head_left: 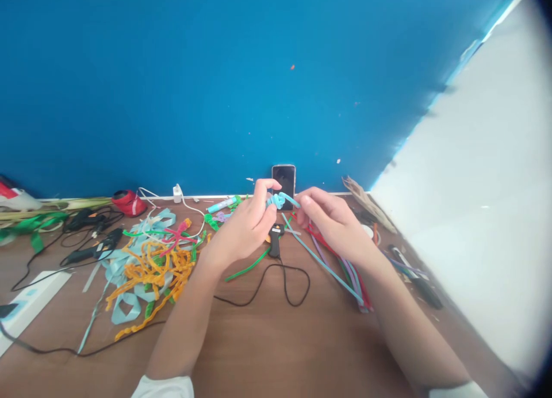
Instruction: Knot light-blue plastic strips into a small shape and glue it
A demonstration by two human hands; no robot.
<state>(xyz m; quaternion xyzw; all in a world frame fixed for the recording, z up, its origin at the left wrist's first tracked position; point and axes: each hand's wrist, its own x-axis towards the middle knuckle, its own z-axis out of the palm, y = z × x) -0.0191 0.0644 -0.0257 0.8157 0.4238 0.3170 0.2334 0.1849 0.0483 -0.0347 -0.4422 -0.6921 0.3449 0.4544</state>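
Observation:
Between my two hands is a light blue pipe cleaner (278,200), bent into a small curled bundle with one free end. My left hand (254,217) pinches the curled part between thumb and fingers. The free end runs right into my right hand (323,211), whose thumb and index finger are closed on it. Below the hands a black glue gun (275,241) lies on the table, its cord looping forward. Under my right hand and forearm lie straight pipe cleaners (345,271) in blue, purple and red, partly hidden by the arm.
A tangle of orange pipe cleaners (159,266) and pale blue ribbon (125,309) covers the left side. A phone (284,176) leans on the blue wall. Further left are another glue gun (97,248), a red roll (129,203) and a power strip (37,300). A black-handled cutter (420,283) lies right.

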